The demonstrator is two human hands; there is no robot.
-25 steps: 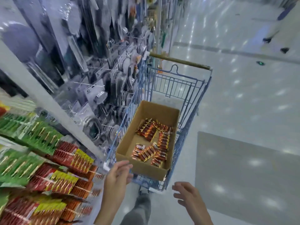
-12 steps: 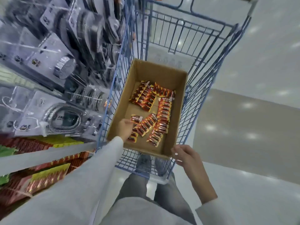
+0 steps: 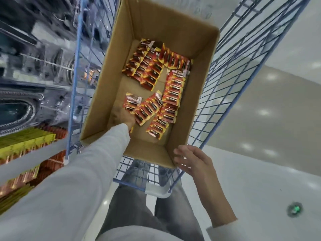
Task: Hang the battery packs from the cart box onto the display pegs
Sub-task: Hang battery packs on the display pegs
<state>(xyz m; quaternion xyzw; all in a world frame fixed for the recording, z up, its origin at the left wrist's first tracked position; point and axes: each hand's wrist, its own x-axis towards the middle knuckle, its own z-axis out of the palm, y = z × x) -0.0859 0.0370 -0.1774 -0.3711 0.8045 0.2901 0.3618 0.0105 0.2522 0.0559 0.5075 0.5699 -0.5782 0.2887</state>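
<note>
Grip is the doubtful part: the left hand (image 3: 124,117) is down in the lower left of the cardboard box (image 3: 104,70), smeared by motion and pressed up to the nearest battery pack (image 3: 132,103). I cannot tell whether it has closed on the card or only touches it. That pack overlaps a fanned row just to its right, so a hurried pull could, I think, drag neighbours along or lift two cards together. A thin pinch on a slick card edge might also let it slide back.

The rest of the battery packs (image 3: 171,94) lie loose on the box floor, in rows through the middle and toward the top of the frame. The right hand (image 3: 192,160), fingers relaxed and holding nothing, rests against the box's near corner at lower centre. If it comes away, the box could shift inside the blue wire cart (image 3: 225,80).

The hung stock (image 3: 26,141) sits at the lower left edge, blurred. What it hangs from I can't make out, so threading a card's hole there would need a steadier look.
</note>
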